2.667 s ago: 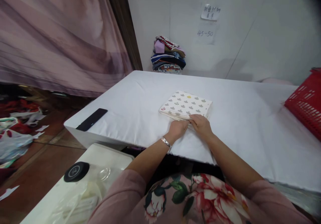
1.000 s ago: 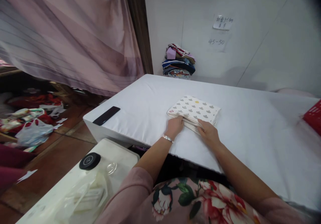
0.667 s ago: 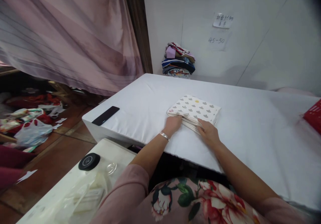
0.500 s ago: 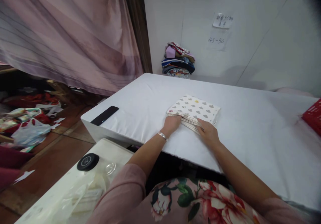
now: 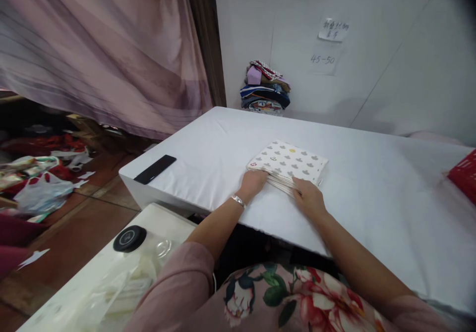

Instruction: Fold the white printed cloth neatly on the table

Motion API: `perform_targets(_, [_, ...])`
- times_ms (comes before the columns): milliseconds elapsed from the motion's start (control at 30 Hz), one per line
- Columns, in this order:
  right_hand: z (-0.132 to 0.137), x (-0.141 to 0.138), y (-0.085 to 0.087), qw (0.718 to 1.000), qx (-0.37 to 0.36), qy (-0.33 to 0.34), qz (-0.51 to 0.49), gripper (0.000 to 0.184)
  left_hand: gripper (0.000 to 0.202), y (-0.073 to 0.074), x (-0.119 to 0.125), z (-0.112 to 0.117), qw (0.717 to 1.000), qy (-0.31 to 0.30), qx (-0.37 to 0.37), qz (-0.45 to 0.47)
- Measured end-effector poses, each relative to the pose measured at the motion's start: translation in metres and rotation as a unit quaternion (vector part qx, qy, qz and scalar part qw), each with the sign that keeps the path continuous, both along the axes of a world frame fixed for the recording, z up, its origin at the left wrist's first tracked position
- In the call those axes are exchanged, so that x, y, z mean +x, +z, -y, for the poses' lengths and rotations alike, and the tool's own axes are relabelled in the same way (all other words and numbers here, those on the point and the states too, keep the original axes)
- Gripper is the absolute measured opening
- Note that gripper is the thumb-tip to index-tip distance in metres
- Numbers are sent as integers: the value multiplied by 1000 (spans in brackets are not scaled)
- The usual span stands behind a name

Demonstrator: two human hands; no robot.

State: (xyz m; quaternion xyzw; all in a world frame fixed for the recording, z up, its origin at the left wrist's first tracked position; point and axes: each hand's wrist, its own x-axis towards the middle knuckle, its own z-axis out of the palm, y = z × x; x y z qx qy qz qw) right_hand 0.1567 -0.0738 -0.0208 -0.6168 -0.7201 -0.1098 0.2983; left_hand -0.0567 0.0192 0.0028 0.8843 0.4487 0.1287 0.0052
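Observation:
A folded white cloth with grey prints (image 5: 288, 161) lies on the white table (image 5: 372, 193) in front of me. My left hand (image 5: 252, 183) rests at its near left edge, fingers tucked against the folds. My right hand (image 5: 308, 197) presses on its near right edge, fingers curled onto the layered fabric. Both hands grip the cloth's near side. A silver bracelet sits on my left wrist.
A black phone (image 5: 155, 169) lies near the table's left corner. A stack of folded clothes (image 5: 265, 87) stands at the far wall. A red basket (image 5: 463, 174) is at the right edge. A white side surface with a black round object (image 5: 129, 238) is lower left. Bags litter the floor at left.
Since the earliest frame my hands have moved apart along the cloth's near edge, the left one sliding left. In the last second they barely move; the view shifted slightly.

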Motion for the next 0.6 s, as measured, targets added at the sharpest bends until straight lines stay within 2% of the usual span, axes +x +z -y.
perform_targets(167, [2,-1,2,999,-12,20,25,37,28,-1,-1,0,1000,1,7,-7])
perform_targets(367, [5,-8,14,999,-14,14,44,37,28,-2,-1,2,1000,-5,19,-2])
perform_targets(500, [-1,-18,28,992,-69,-2,108,42,26,0,1,1,999,-12,26,24])
perform_targets(600, [-9,-28,41,976,-124,-19,178,44,24,2,1,2,999,-12,30,27])
